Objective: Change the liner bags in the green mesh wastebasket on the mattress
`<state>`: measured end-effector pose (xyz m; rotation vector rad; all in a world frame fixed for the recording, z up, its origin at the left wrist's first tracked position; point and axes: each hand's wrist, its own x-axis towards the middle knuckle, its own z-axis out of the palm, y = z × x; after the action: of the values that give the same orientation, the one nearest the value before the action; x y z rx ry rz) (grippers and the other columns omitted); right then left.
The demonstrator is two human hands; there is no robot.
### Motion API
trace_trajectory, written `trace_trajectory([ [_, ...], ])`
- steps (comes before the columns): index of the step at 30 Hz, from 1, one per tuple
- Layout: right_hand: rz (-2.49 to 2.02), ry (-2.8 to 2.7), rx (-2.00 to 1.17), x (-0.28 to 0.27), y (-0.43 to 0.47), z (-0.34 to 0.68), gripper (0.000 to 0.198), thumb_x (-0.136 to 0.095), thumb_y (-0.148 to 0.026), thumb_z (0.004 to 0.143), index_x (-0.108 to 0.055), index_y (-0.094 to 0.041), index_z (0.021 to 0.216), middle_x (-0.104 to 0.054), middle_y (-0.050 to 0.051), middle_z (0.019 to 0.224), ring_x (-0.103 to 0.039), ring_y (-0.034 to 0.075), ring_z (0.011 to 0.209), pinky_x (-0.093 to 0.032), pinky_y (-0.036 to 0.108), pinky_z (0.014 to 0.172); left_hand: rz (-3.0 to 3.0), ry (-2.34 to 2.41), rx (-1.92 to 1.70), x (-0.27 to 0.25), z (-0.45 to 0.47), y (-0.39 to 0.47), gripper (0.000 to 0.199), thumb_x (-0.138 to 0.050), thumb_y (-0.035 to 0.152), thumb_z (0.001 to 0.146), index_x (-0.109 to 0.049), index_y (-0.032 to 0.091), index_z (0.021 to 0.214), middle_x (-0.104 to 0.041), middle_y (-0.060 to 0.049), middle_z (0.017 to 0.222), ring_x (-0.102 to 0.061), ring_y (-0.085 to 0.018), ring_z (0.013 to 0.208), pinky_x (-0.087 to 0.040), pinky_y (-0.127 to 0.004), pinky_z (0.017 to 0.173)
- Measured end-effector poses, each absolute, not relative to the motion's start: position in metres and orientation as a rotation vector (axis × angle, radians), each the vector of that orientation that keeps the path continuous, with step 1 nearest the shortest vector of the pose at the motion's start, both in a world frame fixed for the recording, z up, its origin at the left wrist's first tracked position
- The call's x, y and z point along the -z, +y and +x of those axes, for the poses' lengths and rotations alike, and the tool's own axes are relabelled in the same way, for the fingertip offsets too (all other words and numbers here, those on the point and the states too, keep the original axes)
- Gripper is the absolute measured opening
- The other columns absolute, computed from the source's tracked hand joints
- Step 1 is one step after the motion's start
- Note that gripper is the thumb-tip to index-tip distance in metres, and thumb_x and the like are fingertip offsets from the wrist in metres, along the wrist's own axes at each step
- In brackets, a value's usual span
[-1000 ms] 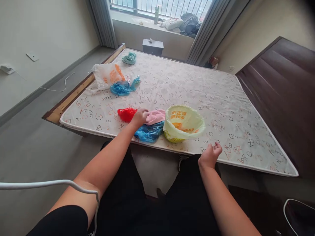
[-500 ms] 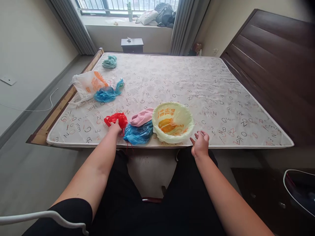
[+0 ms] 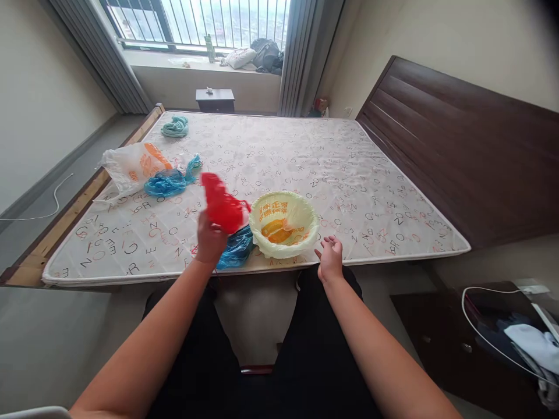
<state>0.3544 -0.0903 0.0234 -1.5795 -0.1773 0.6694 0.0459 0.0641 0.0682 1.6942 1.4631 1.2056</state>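
My left hand grips a crumpled red plastic bag, raised above the mattress and smeared by motion. Below and to its right lies a blue plastic bag, partly covered by the red one. The pink cloth is almost wholly hidden behind the red bag. To the right stands a round bin lined with a pale yellow plastic bag with orange print. Just right of that bin, my right hand is palm up over the mattress edge, fingers loosely curled and apart, holding nothing.
The lettered mattress spreads out before me. On its left lie a white and orange plastic bag, another blue bag and a teal cloth. A dark headboard rises at right; a small nightstand stands beyond.
My left hand has lifted the red bag off the mattress and moved it toward the bin. The whole view has turned to the right. My right hand stays beside the bin.
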Motion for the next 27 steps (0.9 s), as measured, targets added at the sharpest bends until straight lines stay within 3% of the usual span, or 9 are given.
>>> trace_trajectory([
  [2,-1.599,-0.196,-0.676,-0.023,-0.089,0.351,0.047,-0.06,-0.042,0.074,-0.05,-0.029,0.119,-0.055,0.006,0.142,-0.056,0.021,0.129,-0.055,0.031,0.089,1.934,1.261,-0.885,-0.065,0.07,0.047,0.066,-0.071,0.02,0.078,-0.063,0.027,0.143,-0.048,-0.008,0.16,-0.05,-0.037,0.142,-0.06,-0.044,0.099],
  [5,-1.616,-0.194,-0.745,-0.023,-0.085,0.344,0.05,-0.06,-0.048,0.078,-0.05,-0.03,0.123,-0.055,0.006,0.145,-0.055,0.021,0.131,-0.054,0.031,0.087,2.069,1.093,-0.724,-0.052,0.083,0.038,0.078,-0.061,0.011,0.077,-0.055,0.028,0.153,-0.039,-0.006,0.168,-0.039,-0.033,0.152,-0.054,-0.043,0.11],
  [8,-1.573,-0.223,-0.864,-0.026,-0.083,0.336,0.057,-0.059,-0.061,0.082,-0.05,-0.032,0.13,-0.058,0.005,0.144,-0.055,0.023,0.133,-0.055,0.031,0.083,1.946,1.187,-0.8,-0.035,0.077,0.037,0.079,-0.06,0.012,0.079,-0.05,0.024,0.157,-0.046,-0.009,0.163,-0.042,-0.031,0.151,-0.045,-0.046,0.119],
  [10,-1.534,-0.24,-0.92,-0.03,-0.081,0.33,0.063,-0.062,-0.064,0.081,-0.048,-0.034,0.134,-0.059,0.004,0.143,-0.058,0.023,0.129,-0.056,0.031,0.079,1.833,1.274,-0.771,-0.023,0.07,0.035,0.072,-0.065,0.015,0.078,-0.058,0.02,0.149,-0.056,-0.013,0.155,-0.049,-0.033,0.146,-0.04,-0.048,0.123],
  [14,-1.524,-0.244,-0.998,-0.034,-0.07,0.325,0.065,-0.074,-0.048,0.074,-0.048,-0.035,0.132,-0.067,0.003,0.128,-0.068,0.022,0.101,-0.059,0.035,0.073,1.77,1.373,-0.465,-0.001,0.058,0.033,0.046,-0.075,0.017,0.069,-0.077,0.018,0.115,-0.072,-0.018,0.132,-0.06,-0.039,0.135,-0.038,-0.051,0.122],
  [18,-1.546,-0.105,-1.092,-0.03,-0.046,0.323,0.05,-0.062,-0.024,0.065,-0.053,-0.029,0.114,-0.066,-0.003,0.089,-0.065,0.019,0.073,-0.062,0.04,0.067,1.79,1.395,-0.279,0.009,0.055,0.039,0.041,-0.079,0.019,0.064,-0.077,0.02,0.105,-0.072,-0.017,0.131,-0.059,-0.041,0.135,-0.038,-0.052,0.121],
  [22,-1.349,-0.013,-1.094,-0.026,-0.02,0.302,0.046,-0.053,-0.02,0.06,-0.054,-0.026,0.106,-0.061,-0.005,0.076,-0.063,0.018,0.068,-0.063,0.038,0.068,1.762,1.386,-0.474,0.001,0.054,0.054,0.044,-0.074,0.016,0.069,-0.075,0.02,0.113,-0.07,-0.018,0.136,-0.058,-0.038,0.138,-0.036,-0.048,0.123],
  [27,-1.187,0.05,-1.068,-0.028,0.004,0.238,0.06,-0.05,-0.017,0.059,-0.053,-0.028,0.117,-0.067,-0.005,0.089,-0.068,0.017,0.078,-0.063,0.035,0.075,1.397,1.556,-0.896,-0.018,0.048,0.067,0.048,-0.057,0.033,0.094,-0.06,0.018,0.139,-0.063,-0.016,0.146,-0.056,-0.029,0.139,-0.04,-0.044,0.121],
])
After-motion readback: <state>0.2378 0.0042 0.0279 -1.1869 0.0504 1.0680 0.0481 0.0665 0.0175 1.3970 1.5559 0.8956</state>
